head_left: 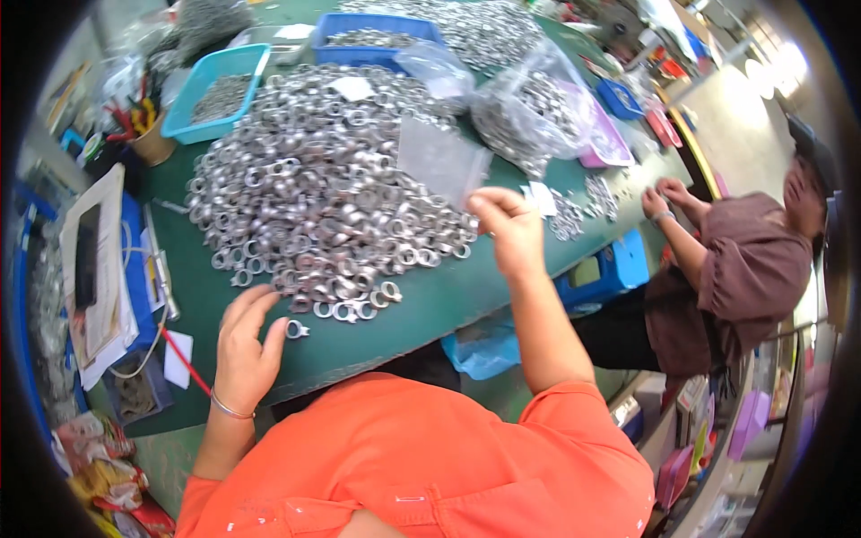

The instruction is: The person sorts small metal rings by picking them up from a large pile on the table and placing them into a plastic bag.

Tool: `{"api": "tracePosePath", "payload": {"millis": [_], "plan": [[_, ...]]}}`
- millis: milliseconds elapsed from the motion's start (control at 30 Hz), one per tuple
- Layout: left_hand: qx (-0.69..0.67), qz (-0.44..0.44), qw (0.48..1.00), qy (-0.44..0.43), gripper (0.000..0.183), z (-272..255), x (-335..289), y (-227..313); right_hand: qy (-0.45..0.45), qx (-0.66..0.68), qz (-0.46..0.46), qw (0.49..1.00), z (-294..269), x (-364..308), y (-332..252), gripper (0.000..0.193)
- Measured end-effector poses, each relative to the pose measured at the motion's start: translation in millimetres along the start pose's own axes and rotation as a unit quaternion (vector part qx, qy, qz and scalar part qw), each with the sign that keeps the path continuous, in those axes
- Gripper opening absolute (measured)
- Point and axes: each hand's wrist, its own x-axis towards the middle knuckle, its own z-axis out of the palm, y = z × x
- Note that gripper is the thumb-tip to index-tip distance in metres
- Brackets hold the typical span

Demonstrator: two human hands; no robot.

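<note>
A big heap of silvery metal rings (314,179), each with a small lug, covers the middle of the green table (430,300). My right hand (509,229) pinches the near corner of a flat clear plastic bag (438,160), which is held over the heap's right side. At the heap's near left edge, my left hand (247,345) rests on the table, fingers and thumb apart, with nothing visible in it. One loose ring (295,329) lies just beside its thumb.
Behind the heap stand a turquoise tray (170,125) and a blue tray (327,54), both with small metal parts. A filled clear bag (502,112) leans by a purple basket (619,152). Papers (108,242) lie left. A co-worker (744,260) handles small parts at right.
</note>
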Motion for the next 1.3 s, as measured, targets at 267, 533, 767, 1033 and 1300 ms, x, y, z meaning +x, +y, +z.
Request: {"api": "tracePosePath", "payload": {"millis": [267,533,767,1033,1300], "plan": [[-0.259,0.074,0.958,-0.098,0.03,82,84,80,-0.115,-0.151,-0.151,0.97,37,-51,-4,0.007],[-0.084,0.086,0.991,-0.059,0.03,21,45,52,-0.321,-0.051,-0.055,0.944,94,-43,9,0.006],[-0.233,0.047,0.966,-0.101,0.028,6,37,42,-0.448,-0.009,-0.015,0.894,106,-36,0,0.005],[-0.247,0.095,0.964,-0.028,0.029,10,43,47,-0.337,0.044,-0.08,0.937,98,-41,5,0.023],[-0.144,0.175,0.972,0.068,0.025,-9,14,31,-0.292,0.073,-0.038,0.953,127,-23,-5,0.008]]}}
